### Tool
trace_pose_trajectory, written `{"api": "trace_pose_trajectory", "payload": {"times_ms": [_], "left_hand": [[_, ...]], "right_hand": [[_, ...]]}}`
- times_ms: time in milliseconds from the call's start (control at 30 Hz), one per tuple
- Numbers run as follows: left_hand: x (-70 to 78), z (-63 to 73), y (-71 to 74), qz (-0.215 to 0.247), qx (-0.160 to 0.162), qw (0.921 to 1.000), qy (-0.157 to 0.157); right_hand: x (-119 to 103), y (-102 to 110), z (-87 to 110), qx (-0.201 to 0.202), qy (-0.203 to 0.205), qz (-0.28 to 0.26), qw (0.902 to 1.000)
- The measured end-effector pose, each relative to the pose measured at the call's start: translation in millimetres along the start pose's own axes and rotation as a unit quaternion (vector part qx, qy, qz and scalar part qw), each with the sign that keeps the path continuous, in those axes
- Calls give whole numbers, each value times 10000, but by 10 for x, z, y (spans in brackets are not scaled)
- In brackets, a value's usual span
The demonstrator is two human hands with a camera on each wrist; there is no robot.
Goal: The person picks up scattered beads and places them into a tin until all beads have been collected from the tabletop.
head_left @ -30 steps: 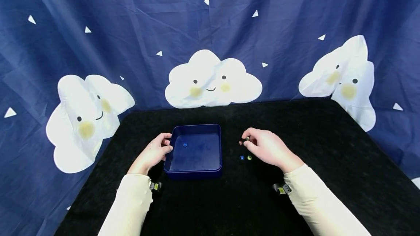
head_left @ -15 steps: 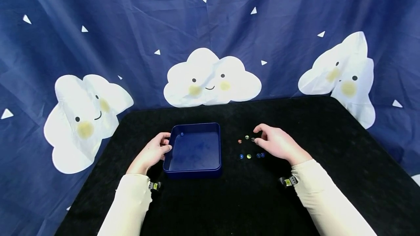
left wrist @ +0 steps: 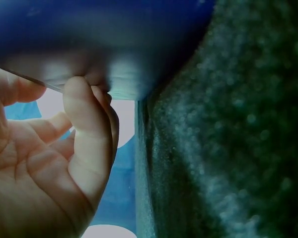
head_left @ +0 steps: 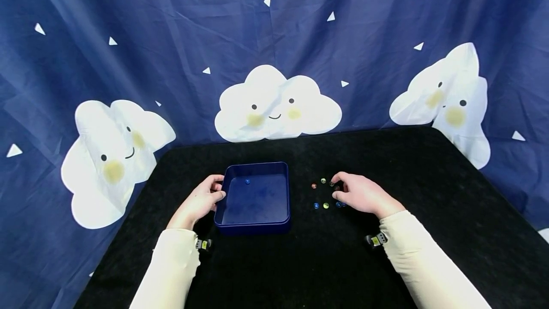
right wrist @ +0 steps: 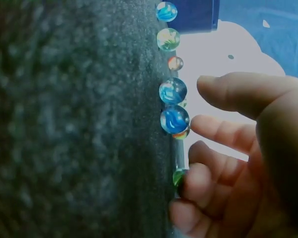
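Note:
My left hand [head_left: 199, 201] holds the left side of a square dark blue box [head_left: 257, 227]. In the left wrist view its fingers [left wrist: 87, 134] press on the outer wall [left wrist: 129, 44], and the thumb is at the rim. Inside the box lies one blue marble [head_left: 247, 181]. My right hand [head_left: 362, 193] is low over a group of marbles, thumb and index tips apart. Nearby are an orange marble [head_left: 314, 186], a pale green marble [head_left: 323, 181] and blue marbles [right wrist: 174, 119]. A green marble [right wrist: 178, 177] is partly hidden by a fingertip.
A black cloth-covered table [head_left: 266, 271] lies under everything. Close to the box's right side are a blue marble [head_left: 316, 206] and a yellow-green marble [head_left: 326, 206]. Behind the table hangs a blue curtain [head_left: 193, 23] with white clouds.
My right hand first moved right, uncovering more marbles, then came slightly nearer to me. The blue marble rolled about inside the box. My left hand stayed at the box's side.

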State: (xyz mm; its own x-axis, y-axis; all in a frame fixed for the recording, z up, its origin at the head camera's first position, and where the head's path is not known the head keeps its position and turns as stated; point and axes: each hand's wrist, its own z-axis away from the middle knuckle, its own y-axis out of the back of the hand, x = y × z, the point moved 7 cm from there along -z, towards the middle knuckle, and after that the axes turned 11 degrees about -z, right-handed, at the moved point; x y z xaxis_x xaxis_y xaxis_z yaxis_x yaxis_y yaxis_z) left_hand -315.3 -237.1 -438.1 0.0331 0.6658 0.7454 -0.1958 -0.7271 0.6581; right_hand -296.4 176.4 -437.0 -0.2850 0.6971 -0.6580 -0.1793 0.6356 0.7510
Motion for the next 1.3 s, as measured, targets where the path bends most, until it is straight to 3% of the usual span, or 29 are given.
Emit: {"api": "trace_pose_trajectory", "payload": {"times_ms": [167,400,867,1067,1300], "left_hand": [[26,6,16,-72,51,10000,-29],[31,2,22,-65,60,10000,-30],[23,2,17,-176,17,9998,46],[18,6,12,-119,-12,9999,52],[-5,10,-21,99,-47,9999,42]], "right_hand": [[70,87,-11,394,-338,306,9982],[156,88,1,242,-535,571,9966],[151,98,18,336,-328,502,9976],[47,102,1,452,10,38,9990],[-35,38,-6,431,317,-10,9986]]}}
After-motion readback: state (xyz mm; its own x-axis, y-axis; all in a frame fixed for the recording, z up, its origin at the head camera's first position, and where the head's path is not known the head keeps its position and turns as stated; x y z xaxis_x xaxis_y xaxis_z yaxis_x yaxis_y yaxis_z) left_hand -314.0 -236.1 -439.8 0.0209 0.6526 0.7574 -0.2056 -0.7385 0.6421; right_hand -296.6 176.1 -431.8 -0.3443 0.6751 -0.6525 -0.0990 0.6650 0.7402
